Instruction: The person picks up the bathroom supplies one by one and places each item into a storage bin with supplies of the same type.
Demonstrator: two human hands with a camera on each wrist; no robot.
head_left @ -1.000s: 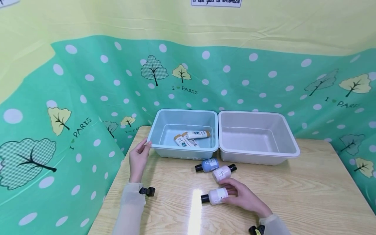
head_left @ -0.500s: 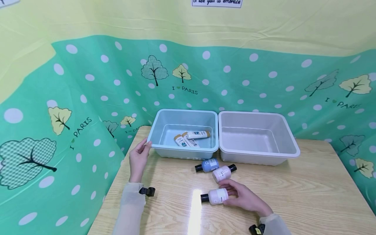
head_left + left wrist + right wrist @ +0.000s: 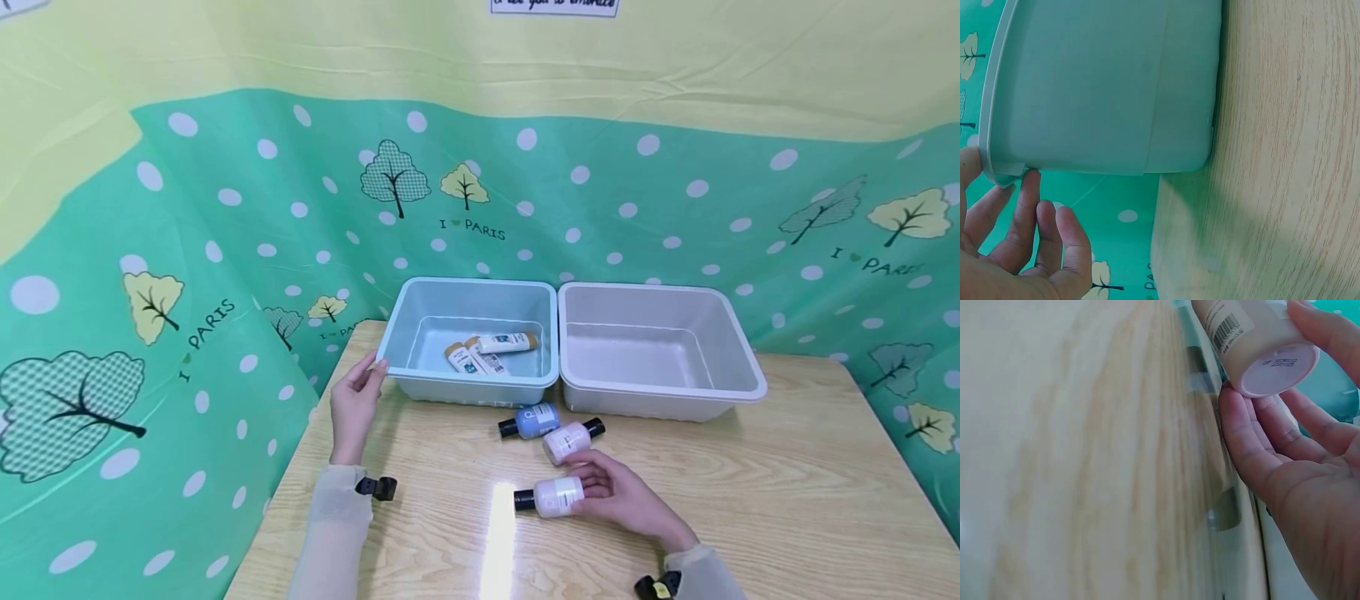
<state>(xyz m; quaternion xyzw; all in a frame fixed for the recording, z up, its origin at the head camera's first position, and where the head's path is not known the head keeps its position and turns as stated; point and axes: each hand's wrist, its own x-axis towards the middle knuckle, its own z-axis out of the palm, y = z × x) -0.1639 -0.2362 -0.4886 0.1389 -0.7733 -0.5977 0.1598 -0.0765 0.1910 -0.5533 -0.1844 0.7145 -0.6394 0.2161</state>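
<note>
My left hand pinches the front left corner of the light blue bin. In the left wrist view the left hand has its thumb and fingertips at the rim of the bin. My right hand grips the base end of a pale pinkish bottle with a black cap pointing left. In the right wrist view a barcode label shows on this bottle, between thumb and fingers. Just beyond lie a pink bottle and a blue bottle, both black-capped.
Several white bottles with tan caps, one being a white bottle, lie inside the blue bin. A grey bin stands against its right side. Both rest on a wooden table, with a patterned green cloth behind.
The right hand and the pale bottle have shifted slightly up in the head view. The left hand and the bins have stayed where they were.
</note>
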